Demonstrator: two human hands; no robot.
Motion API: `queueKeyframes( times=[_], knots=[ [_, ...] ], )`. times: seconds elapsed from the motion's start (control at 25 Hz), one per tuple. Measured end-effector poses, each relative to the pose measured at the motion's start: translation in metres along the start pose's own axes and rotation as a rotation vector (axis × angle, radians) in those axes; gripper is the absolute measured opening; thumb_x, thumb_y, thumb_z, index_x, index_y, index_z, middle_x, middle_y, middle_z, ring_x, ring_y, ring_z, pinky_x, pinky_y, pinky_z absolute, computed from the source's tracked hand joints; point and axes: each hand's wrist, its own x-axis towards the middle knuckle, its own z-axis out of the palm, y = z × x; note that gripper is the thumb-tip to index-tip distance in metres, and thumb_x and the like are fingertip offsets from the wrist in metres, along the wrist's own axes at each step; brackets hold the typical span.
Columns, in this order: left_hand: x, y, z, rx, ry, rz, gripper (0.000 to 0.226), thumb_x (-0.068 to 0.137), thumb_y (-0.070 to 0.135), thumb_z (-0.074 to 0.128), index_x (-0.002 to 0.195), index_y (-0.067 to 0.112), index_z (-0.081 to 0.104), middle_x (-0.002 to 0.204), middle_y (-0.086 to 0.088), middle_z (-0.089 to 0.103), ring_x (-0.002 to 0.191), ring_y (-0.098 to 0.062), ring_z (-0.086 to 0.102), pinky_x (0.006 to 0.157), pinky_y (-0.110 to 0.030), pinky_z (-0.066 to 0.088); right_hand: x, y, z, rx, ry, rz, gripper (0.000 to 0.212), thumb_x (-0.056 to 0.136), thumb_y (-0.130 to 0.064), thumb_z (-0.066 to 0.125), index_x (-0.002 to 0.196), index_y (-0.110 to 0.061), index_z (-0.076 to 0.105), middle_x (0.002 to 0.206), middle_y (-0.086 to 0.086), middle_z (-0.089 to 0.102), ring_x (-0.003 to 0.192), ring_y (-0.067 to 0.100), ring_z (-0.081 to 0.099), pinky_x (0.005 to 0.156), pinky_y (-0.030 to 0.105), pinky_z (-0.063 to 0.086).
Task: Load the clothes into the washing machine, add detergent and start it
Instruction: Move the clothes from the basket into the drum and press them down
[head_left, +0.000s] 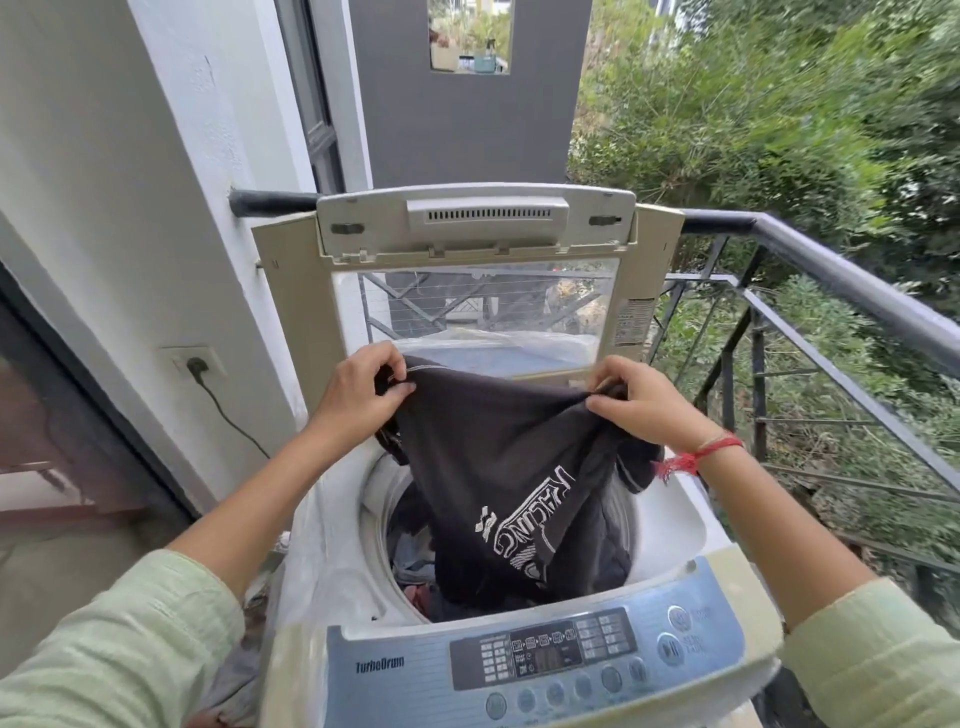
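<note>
Both hands hold one dark T-shirt (498, 457) up over the open mouth of a top-loading washing machine (670, 525). The left hand (358, 395) pinches the shirt's hem at the upper left corner, fingers and thumb curled on the fabric. The right hand (644, 400) grips a bunched fold at the upper right in the same way. The cloth is stretched between the two hands and sags down from them, its lower end hanging into the drum (379, 499). A white print on the shirt reads sideways (the letters look like "RACING").

Under the shirt, more clothes (415, 564) already lie in the drum, in blue, red and dark shades; how many pieces I cannot tell. The machine's single lid (478, 223) stands upright behind the hands, with a clear window in its lower half. One blue-grey control panel (545, 654) runs along the near edge, marked "TurboDrum" and set with a row of round buttons.

A red thread bracelet (696, 457) circles the right wrist, and both sleeves are pale green. On the white wall to the left, one black plug (197, 366) sits in a socket, its cord trailing down toward the machine. A dark metal railing (831, 270) borders the right side, with green shrubs beyond it.
</note>
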Motion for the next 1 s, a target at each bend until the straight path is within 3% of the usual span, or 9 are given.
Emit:
queueKeyframes(
  times=[0.12, 0.24, 0.4, 0.48, 0.56, 0.64, 0.8, 0.88, 1.0],
  knots=[
    [0.001, 0.013, -0.007, -0.004, -0.057, 0.242, 0.029, 0.080, -0.003, 0.063, 0.098, 0.017, 0.052, 0.094, 0.003, 0.057, 0.082, -0.008, 0.049, 0.073, -0.019, 0.038, -0.023, 0.016, 0.027, -0.175, -0.363, -0.026, 0.068, 0.067, -0.038, 0.069, 0.130, -0.028, 0.044, 0.102, -0.011, 0.057, 0.088, 0.015, 0.057, 0.078, 0.028, 0.047],
    [-0.001, 0.016, -0.004, 0.128, -0.167, 0.327, 0.049, 0.084, 0.002, 0.059, 0.123, 0.027, 0.044, 0.114, 0.001, 0.058, 0.097, -0.014, 0.056, 0.079, -0.029, 0.045, -0.039, 0.023, 0.060, -0.339, -0.643, 0.015, 0.046, 0.070, -0.058, 0.066, 0.091, -0.017, 0.063, 0.088, 0.000, 0.062, 0.084, 0.021, 0.059, 0.074, 0.033, 0.043],
    [-0.001, 0.009, -0.019, 0.137, -0.198, 0.275, 0.033, 0.086, 0.051, 0.054, 0.105, 0.025, 0.060, 0.099, 0.006, 0.064, 0.089, -0.015, 0.059, 0.076, -0.033, 0.050, -0.019, 0.029, 0.046, 0.010, 0.036, -0.008, 0.032, 0.061, -0.031, 0.067, 0.073, -0.002, 0.061, 0.085, 0.006, 0.049, 0.085, 0.020, 0.048, 0.072, 0.021, 0.038],
    [0.001, 0.012, -0.031, 0.249, -0.451, 0.148, 0.041, 0.068, 0.068, 0.063, 0.084, 0.031, 0.058, 0.077, 0.013, 0.061, 0.074, -0.009, 0.057, 0.063, -0.033, 0.046, -0.013, 0.027, 0.023, 0.090, 0.392, -0.127, 0.025, 0.064, -0.006, 0.059, 0.089, -0.003, 0.063, 0.097, 0.007, 0.053, 0.092, 0.017, 0.050, 0.081, 0.007, 0.036],
    [0.004, 0.017, -0.033, 0.642, -0.748, 0.023, 0.041, 0.062, 0.058, 0.075, 0.080, 0.028, 0.055, 0.075, 0.011, 0.058, 0.074, -0.014, 0.057, 0.059, -0.031, 0.043, -0.010, 0.020, 0.009, 0.008, 0.443, -0.286, 0.040, 0.062, 0.002, 0.051, 0.100, -0.009, 0.057, 0.102, 0.007, 0.058, 0.094, 0.021, 0.055, 0.086, 0.019, 0.043],
    [0.005, 0.012, -0.029, 0.886, -0.833, -0.014, 0.030, 0.074, 0.043, 0.072, 0.088, 0.020, 0.060, 0.088, 0.003, 0.057, 0.087, -0.021, 0.059, 0.065, -0.029, 0.042, -0.013, 0.006, 0.001, -0.127, 0.153, -0.260, 0.045, 0.067, -0.008, 0.066, 0.107, -0.021, 0.051, 0.098, 0.000, 0.063, 0.087, 0.022, 0.060, 0.077, 0.031, 0.050],
    [-0.004, -0.028, -0.027, -0.088, -0.594, -0.282, 0.012, 0.076, 0.016, 0.068, 0.087, 0.020, 0.071, 0.101, 0.000, 0.065, 0.091, -0.007, 0.061, 0.082, -0.023, 0.042, -0.032, 0.000, -0.012, -0.349, -0.788, 0.066, 0.035, 0.062, -0.037, 0.084, 0.090, -0.026, 0.066, 0.079, -0.012, 0.069, 0.068, 0.002, 0.063, 0.058, 0.015, 0.046],
    [-0.008, -0.037, -0.025, -0.561, -0.488, -0.440, 0.017, 0.067, 0.023, 0.069, 0.083, 0.019, 0.073, 0.091, -0.003, 0.070, 0.082, -0.011, 0.063, 0.083, -0.027, 0.046, -0.029, 0.009, -0.014, -0.261, -0.715, 0.059, 0.024, 0.066, -0.026, 0.083, 0.079, -0.025, 0.063, 0.075, -0.013, 0.065, 0.064, -0.001, 0.061, 0.056, 0.012, 0.044],
    [-0.001, -0.038, -0.011, -0.352, -0.735, -0.331, 0.068, 0.049, 0.058, 0.079, 0.103, 0.018, 0.068, 0.102, 0.002, 0.069, 0.094, -0.009, 0.062, 0.084, -0.024, 0.047, 0.002, 0.030, 0.002, -0.090, -0.358, 0.052, 0.033, 0.068, 0.003, 0.072, 0.091, -0.020, 0.063, 0.092, -0.001, 0.061, 0.085, 0.015, 0.059, 0.061, 0.008, 0.043]
  ],
)
